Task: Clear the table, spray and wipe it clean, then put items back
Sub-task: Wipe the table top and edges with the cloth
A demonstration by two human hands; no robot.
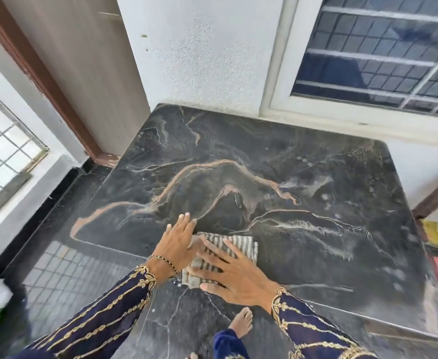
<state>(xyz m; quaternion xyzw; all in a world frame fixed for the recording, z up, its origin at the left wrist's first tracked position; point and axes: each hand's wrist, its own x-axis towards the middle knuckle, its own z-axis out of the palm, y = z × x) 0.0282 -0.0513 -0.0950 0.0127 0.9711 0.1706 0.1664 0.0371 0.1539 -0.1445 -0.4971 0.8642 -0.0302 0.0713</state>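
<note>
Striped cloth (219,257) on dark marble table (303,177), pressed flat under right hand (234,277), fingers spread; left hand (177,243) open, touching cloth edge.

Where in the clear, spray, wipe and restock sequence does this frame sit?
Clearing looks done: the marble table carries only the striped cloth. Spraying seems done too, judging by pale wet streaks toward the right. Wiping is in hand: the left hand and right hand lie flat on the cloth near the front edge. Left: wiping the rest and returning the items, none visible here.
</note>
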